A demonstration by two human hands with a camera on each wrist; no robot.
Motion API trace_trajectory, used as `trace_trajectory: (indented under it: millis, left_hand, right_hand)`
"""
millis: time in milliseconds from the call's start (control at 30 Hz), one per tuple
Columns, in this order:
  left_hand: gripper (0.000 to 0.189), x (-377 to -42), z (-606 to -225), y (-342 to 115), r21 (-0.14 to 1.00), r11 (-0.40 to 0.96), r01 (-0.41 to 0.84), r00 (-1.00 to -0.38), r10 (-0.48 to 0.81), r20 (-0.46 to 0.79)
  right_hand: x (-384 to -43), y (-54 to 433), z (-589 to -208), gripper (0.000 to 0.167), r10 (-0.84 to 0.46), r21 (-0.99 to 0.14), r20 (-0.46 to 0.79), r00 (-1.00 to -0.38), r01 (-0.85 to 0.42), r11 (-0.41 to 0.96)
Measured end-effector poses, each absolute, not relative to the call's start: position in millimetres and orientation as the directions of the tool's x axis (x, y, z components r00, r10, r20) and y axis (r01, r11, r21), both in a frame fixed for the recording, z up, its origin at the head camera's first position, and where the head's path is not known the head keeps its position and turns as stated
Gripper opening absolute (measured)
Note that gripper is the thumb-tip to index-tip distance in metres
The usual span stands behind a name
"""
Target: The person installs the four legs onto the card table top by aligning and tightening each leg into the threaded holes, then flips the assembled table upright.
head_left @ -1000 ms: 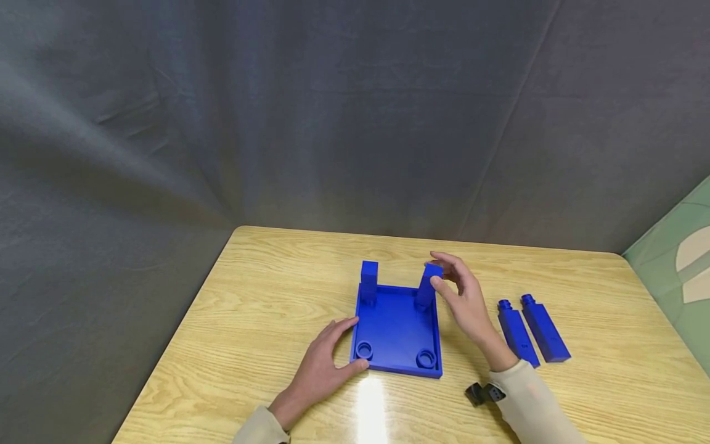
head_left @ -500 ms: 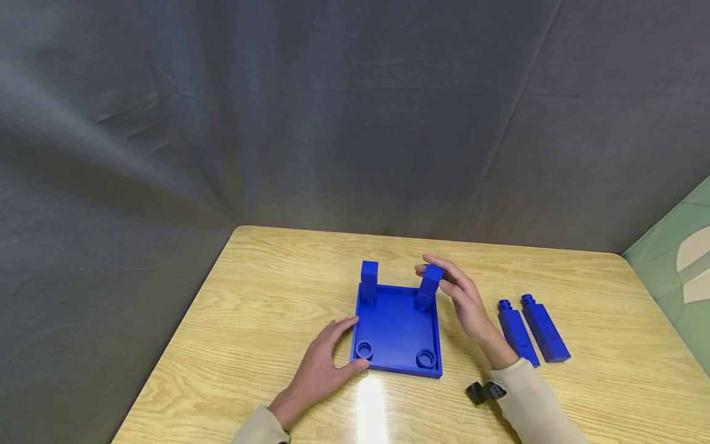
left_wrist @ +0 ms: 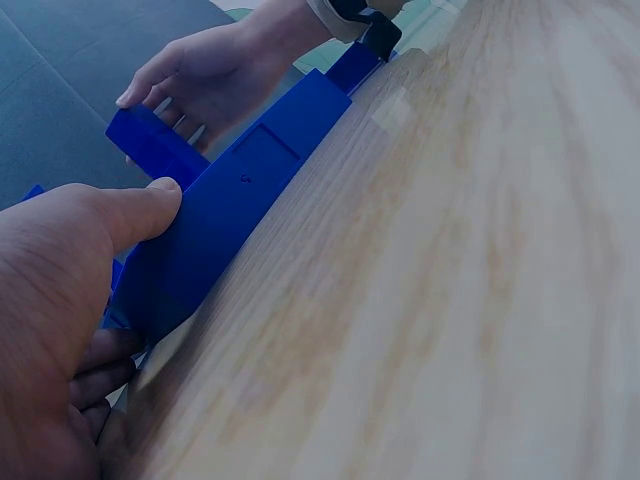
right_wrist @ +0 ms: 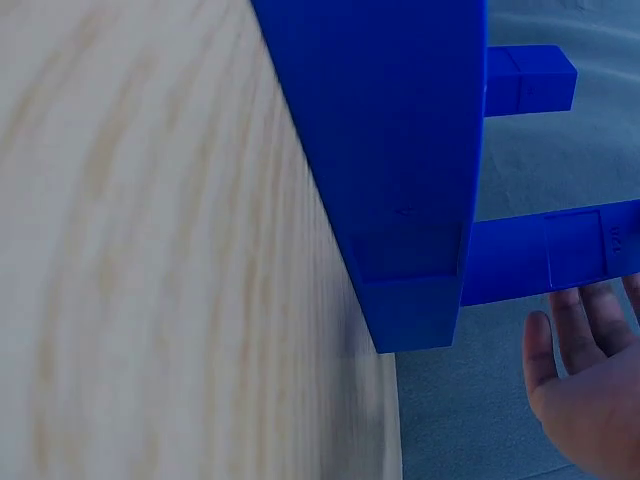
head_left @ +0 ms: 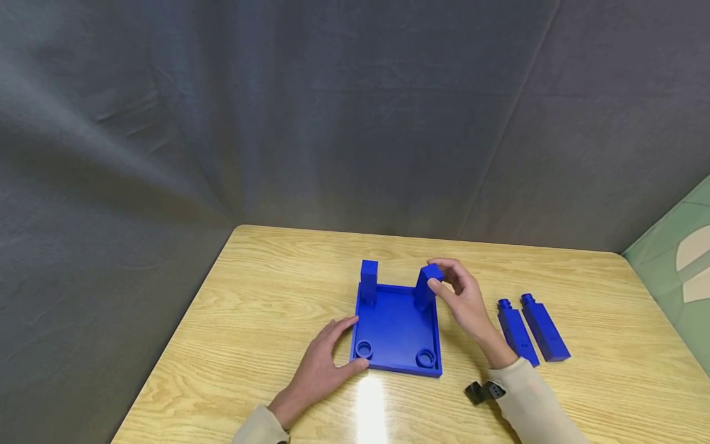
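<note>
A shallow blue square tray-like base (head_left: 395, 333) lies on the table with its rim up. My left hand (head_left: 320, 370) grips its near left corner, thumb on the front wall and fingers along the left side. At the far right corner stands a blue square leg (head_left: 424, 291), slightly tilted in the head view. My right hand (head_left: 467, 308) pinches this leg near its top between thumb and fingers. A second leg (head_left: 368, 279) stands upright in the far left corner. Round sockets show at the near left (head_left: 363, 350) and near right (head_left: 426, 358).
Two more blue legs with threaded ends, an inner one (head_left: 518, 336) and an outer one (head_left: 546, 332), lie right of the base on the wooden table (head_left: 266, 277). A grey curtain (head_left: 355, 123) hangs behind the far edge. A black wrist device (head_left: 485, 393) sits by the right cuff.
Half a second ago the right fingers were looser around the far right leg; now the thumb is back on its near face. The leg has turned about its length. The left hand stays put.
</note>
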State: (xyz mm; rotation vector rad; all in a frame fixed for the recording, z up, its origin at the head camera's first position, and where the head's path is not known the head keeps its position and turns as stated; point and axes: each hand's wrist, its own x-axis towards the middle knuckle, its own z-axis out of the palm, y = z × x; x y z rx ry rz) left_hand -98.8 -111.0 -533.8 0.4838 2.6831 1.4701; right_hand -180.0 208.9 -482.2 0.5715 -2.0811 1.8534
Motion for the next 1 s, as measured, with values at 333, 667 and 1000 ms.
trace_trajectory:
  millis: [333,667,1000]
  left_hand:
    - [0.080,-99.0,-534.3,-111.0,0.826,0.503,0.256,-0.949,0.292,0.116]
    - [0.080,-97.6,-533.9,-110.4,0.828,0.499,0.255,-0.949,0.293,0.116]
    - [0.080,-98.1,-533.5,-110.9,0.825,0.506,0.252,-0.949,0.295,0.110]
  right_hand:
    - [-177.2,200.8,-476.9,0.028,0.061,-0.886,0.412,-0.909,-0.384,0.259]
    - [-179.5,207.7,-480.3,0.047,-0.080,-0.871,0.482,-0.873,-0.487,0.064]
    - [-183.2,213.4,-481.8,0.041,-0.233,-0.886,0.463,-0.855,-0.457,-0.083]
